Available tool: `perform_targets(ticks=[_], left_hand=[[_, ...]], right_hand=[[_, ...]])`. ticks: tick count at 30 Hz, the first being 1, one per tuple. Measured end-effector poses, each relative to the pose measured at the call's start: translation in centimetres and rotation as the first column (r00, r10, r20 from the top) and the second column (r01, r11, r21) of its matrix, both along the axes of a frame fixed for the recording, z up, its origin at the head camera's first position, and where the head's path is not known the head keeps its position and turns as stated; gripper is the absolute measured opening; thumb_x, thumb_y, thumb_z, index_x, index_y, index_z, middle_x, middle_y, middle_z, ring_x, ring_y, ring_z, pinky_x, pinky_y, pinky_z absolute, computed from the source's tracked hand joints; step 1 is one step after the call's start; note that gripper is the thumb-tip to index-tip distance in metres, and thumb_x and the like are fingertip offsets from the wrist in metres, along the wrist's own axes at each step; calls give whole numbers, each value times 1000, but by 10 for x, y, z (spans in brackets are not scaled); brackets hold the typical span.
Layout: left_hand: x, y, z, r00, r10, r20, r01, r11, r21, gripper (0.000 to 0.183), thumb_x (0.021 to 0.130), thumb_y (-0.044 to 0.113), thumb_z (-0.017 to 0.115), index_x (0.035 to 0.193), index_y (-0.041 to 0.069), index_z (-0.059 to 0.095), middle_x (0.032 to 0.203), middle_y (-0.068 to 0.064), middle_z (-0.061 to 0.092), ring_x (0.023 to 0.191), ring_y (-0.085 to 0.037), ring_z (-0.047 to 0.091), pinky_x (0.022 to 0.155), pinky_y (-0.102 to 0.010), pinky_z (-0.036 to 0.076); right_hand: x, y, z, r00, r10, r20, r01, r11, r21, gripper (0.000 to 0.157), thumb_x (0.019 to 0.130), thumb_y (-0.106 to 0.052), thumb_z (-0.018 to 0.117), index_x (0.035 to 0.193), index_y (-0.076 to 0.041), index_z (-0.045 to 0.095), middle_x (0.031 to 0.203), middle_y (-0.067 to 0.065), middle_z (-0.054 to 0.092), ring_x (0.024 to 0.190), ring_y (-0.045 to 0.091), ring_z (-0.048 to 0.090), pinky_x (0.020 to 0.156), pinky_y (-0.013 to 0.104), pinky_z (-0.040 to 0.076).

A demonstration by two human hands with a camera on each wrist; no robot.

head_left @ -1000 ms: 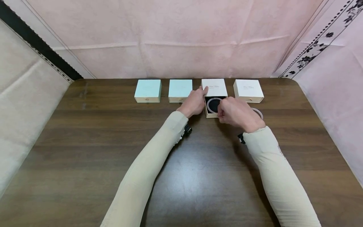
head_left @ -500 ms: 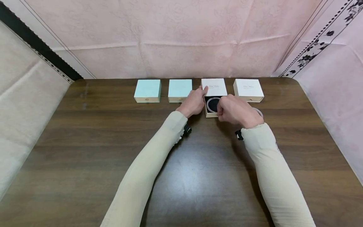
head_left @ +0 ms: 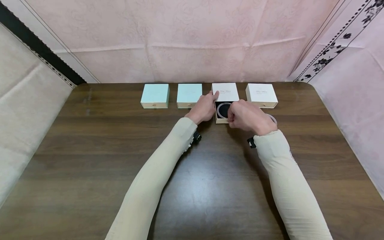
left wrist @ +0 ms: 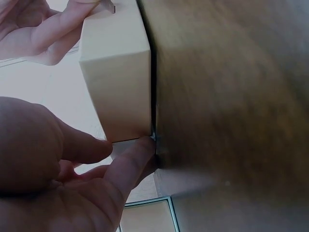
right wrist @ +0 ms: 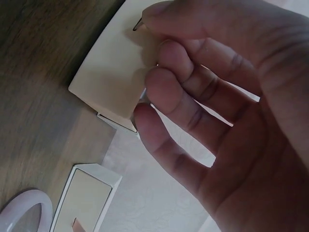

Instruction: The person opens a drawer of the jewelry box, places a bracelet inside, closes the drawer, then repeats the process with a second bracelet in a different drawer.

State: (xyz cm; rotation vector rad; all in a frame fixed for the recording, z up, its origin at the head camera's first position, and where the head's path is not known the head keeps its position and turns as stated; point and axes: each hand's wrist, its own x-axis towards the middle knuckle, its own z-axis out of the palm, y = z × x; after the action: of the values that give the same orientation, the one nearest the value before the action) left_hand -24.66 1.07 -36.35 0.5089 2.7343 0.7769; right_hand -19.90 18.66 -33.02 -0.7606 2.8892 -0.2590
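Observation:
My left hand (head_left: 204, 108) holds the sleeve of a white drawer box (head_left: 225, 92) at its left side, thumb by the top edge and fingers low on the side. The box's cream drawer (left wrist: 116, 72) is pulled out toward me. Inside it a pale bangle (head_left: 220, 115) lies round a dark pad, partly covered by my right hand (head_left: 250, 116). In the right wrist view, my right thumb and a finger pinch a small pull tab (right wrist: 138, 24) on the drawer's front, the other fingers curled beside it. A second pale bangle (right wrist: 30, 203) lies on the table, mostly hidden behind my right hand in the head view.
Another white drawer box (head_left: 262, 95), closed, stands to the right. Two closed mint-green drawer boxes, the nearer (head_left: 189, 95) and the farther (head_left: 155, 95), stand to the left. All are near the back edge of the wooden table (head_left: 90, 150), before a pink cloth (head_left: 192, 40).
My right wrist and forearm have shifted slightly forward and left, and the bangle behind the hand is more covered. The left hand keeps its place on the box.

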Motion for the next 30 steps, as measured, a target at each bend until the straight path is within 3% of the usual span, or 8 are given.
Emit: perform_targets(ticks=[13,30], left_hand=[[-3,-1,-1,1000,-3,15,2,1000,20,54,111,13,27,164,17,20,170,-18,16,155,-30,27,123,-36,32],[-4,0,-2,1000,-3,-2,3,1000,-10,54,110,12,28,164,18,21,170,-18,19,153,-31,30,121,-35,35]], right_hand=[[-1,-2,-2,1000,-4,-15,4,1000,-1,21,77,-5,73,63,-19,68,62,-5,62,65,16,56,56,32,44],[-4,0,-4,1000,-23,-20,23,1000,-8,20,77,-3,68,64,-18,67,63,-4,61,65,17,55,55,31,43]])
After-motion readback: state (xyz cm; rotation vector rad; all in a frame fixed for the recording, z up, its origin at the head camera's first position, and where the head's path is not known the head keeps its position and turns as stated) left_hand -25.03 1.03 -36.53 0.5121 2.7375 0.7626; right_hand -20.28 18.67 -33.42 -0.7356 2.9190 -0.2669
